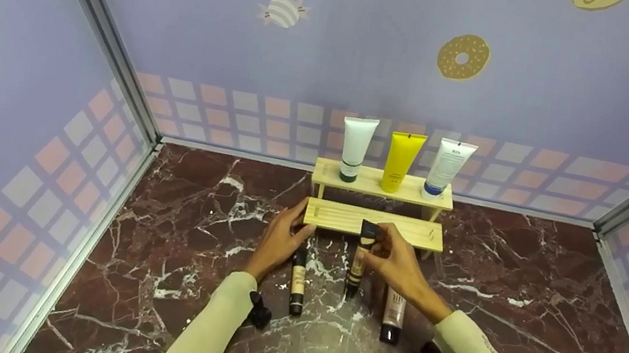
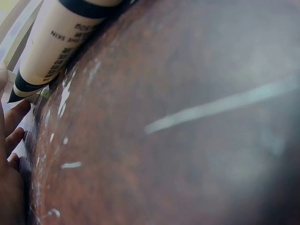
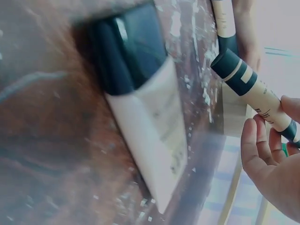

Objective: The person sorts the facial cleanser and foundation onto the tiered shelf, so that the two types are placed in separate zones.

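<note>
My right hand (image 1: 402, 265) pinches a beige-and-black cosmetic tube (image 1: 362, 255) between thumb and fingers, in front of the lower step of a two-tier wooden rack (image 1: 340, 216). In the right wrist view this tube (image 3: 262, 98) is tilted, its black cap clear of the fingers. At the rack's lower left end, my left hand (image 1: 280, 241) grips the board, thumb at the front edge. A second beige-and-black tube (image 1: 298, 279) lies on the tabletop beside the left hand; its label shows in the left wrist view. Under the right wrist lies a pinkish BB tube (image 1: 394, 311) with a black cap.
On the rack's upper step stand a white tube with a green cap (image 1: 355, 148), a yellow tube (image 1: 401, 162) and a white tube with a blue cap (image 1: 447, 167). Purple printed walls (image 1: 361, 50) enclose the dark red marbled tabletop (image 1: 171, 306).
</note>
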Demonstrator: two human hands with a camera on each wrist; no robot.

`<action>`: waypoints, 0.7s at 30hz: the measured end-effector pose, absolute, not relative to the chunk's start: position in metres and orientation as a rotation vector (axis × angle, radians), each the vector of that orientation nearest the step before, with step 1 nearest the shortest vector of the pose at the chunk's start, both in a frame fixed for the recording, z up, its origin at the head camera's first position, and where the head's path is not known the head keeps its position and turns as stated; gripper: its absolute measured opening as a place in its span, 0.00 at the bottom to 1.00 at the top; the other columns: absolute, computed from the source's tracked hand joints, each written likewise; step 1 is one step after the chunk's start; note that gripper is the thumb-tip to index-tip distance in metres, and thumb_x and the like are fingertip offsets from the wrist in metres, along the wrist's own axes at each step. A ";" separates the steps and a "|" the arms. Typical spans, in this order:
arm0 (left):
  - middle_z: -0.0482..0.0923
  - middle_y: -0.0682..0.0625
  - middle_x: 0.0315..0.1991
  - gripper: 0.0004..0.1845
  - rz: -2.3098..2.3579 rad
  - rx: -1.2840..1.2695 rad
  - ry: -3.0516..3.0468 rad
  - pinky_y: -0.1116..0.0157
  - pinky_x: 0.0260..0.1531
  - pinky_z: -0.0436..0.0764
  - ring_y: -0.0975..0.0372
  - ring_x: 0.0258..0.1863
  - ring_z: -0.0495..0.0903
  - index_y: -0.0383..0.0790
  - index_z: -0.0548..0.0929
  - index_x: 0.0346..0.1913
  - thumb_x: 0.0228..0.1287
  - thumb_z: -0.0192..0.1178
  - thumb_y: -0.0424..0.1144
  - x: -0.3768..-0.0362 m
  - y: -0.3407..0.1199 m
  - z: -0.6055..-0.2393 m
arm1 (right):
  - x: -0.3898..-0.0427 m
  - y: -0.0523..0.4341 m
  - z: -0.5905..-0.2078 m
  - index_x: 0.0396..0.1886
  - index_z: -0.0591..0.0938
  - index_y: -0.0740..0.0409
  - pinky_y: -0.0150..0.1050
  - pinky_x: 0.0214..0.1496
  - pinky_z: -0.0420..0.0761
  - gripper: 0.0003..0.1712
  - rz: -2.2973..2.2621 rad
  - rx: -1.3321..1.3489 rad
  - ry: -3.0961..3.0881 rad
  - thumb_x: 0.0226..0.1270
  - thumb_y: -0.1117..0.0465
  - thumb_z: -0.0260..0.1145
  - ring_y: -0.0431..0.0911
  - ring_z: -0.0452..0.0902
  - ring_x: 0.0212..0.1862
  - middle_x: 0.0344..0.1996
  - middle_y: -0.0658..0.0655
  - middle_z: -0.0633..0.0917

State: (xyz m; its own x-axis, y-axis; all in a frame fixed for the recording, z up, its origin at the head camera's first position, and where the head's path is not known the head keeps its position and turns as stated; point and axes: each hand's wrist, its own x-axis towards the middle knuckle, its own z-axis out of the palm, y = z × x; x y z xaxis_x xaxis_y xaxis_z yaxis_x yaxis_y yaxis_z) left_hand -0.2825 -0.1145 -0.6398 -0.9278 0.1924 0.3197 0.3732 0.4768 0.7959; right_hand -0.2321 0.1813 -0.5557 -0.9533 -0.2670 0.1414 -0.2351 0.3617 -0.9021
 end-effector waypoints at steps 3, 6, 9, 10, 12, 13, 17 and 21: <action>0.77 0.36 0.75 0.40 -1.431 -0.488 -2.534 0.45 0.87 0.53 0.46 0.68 0.84 0.34 0.64 0.86 0.83 0.65 0.49 -0.282 -0.114 -0.641 | -0.238 0.182 -0.551 0.58 0.79 0.65 0.39 0.43 0.88 0.25 -1.690 -0.499 2.558 0.67 0.68 0.80 0.55 0.87 0.44 0.45 0.66 0.89; 0.79 0.36 0.74 0.40 -1.425 -0.471 -2.545 0.46 0.87 0.53 0.45 0.69 0.83 0.35 0.64 0.87 0.83 0.65 0.50 -0.281 -0.114 -0.640 | -0.245 0.180 -0.544 0.57 0.80 0.66 0.38 0.43 0.91 0.23 -1.727 -0.526 2.525 0.67 0.70 0.80 0.56 0.88 0.44 0.46 0.66 0.90; 0.82 0.37 0.70 0.40 -1.426 -0.447 -2.563 0.46 0.88 0.53 0.44 0.73 0.79 0.37 0.64 0.87 0.83 0.65 0.51 -0.280 -0.113 -0.640 | -0.253 0.178 -0.537 0.57 0.81 0.68 0.42 0.49 0.93 0.22 -1.783 -0.536 2.498 0.67 0.71 0.79 0.60 0.89 0.48 0.48 0.68 0.90; 0.83 0.37 0.69 0.40 -1.424 -0.440 -2.570 0.46 0.88 0.52 0.43 0.75 0.77 0.37 0.64 0.87 0.83 0.64 0.52 -0.280 -0.113 -0.639 | -0.255 0.177 -0.535 0.57 0.81 0.69 0.43 0.51 0.93 0.22 -1.799 -0.535 2.488 0.67 0.72 0.79 0.61 0.89 0.50 0.49 0.69 0.90; 0.84 0.37 0.68 0.40 -1.416 -0.432 -2.577 0.46 0.87 0.53 0.43 0.77 0.74 0.38 0.64 0.87 0.83 0.64 0.52 -0.280 -0.113 -0.639 | -0.260 0.175 -0.531 0.57 0.81 0.70 0.46 0.55 0.93 0.22 -1.820 -0.532 2.478 0.67 0.72 0.79 0.63 0.89 0.52 0.49 0.70 0.90; 0.84 0.37 0.68 0.40 -1.411 -0.432 -2.577 0.46 0.87 0.53 0.43 0.78 0.74 0.38 0.64 0.87 0.83 0.64 0.52 -0.281 -0.113 -0.640 | -0.262 0.174 -0.529 0.57 0.81 0.71 0.47 0.56 0.92 0.22 -1.825 -0.532 2.482 0.67 0.73 0.79 0.63 0.89 0.52 0.49 0.70 0.90; 0.81 0.36 0.71 0.40 -1.412 -0.440 -2.565 0.46 0.87 0.53 0.43 0.76 0.76 0.37 0.65 0.87 0.83 0.65 0.50 -0.281 -0.113 -0.640 | -0.270 0.170 -0.523 0.59 0.82 0.71 0.53 0.59 0.91 0.23 -1.832 -0.531 2.492 0.66 0.74 0.78 0.63 0.88 0.54 0.49 0.69 0.89; 0.78 0.36 0.75 0.40 -1.397 -0.430 -2.573 0.47 0.87 0.54 0.43 0.76 0.75 0.38 0.65 0.87 0.82 0.66 0.50 -0.281 -0.112 -0.638 | -0.276 0.167 -0.518 0.60 0.82 0.71 0.57 0.60 0.90 0.24 -1.822 -0.540 2.525 0.66 0.74 0.78 0.62 0.88 0.53 0.49 0.69 0.90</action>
State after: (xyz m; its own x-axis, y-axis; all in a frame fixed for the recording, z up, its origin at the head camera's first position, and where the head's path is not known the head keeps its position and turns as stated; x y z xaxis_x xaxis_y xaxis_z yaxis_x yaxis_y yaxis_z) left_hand -0.2815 -0.1125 -0.6383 -0.9416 0.1651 0.2934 0.3360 0.5160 0.7879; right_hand -0.2755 0.1674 -0.5178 -0.9414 -0.2623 0.2119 -0.2838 0.2770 -0.9180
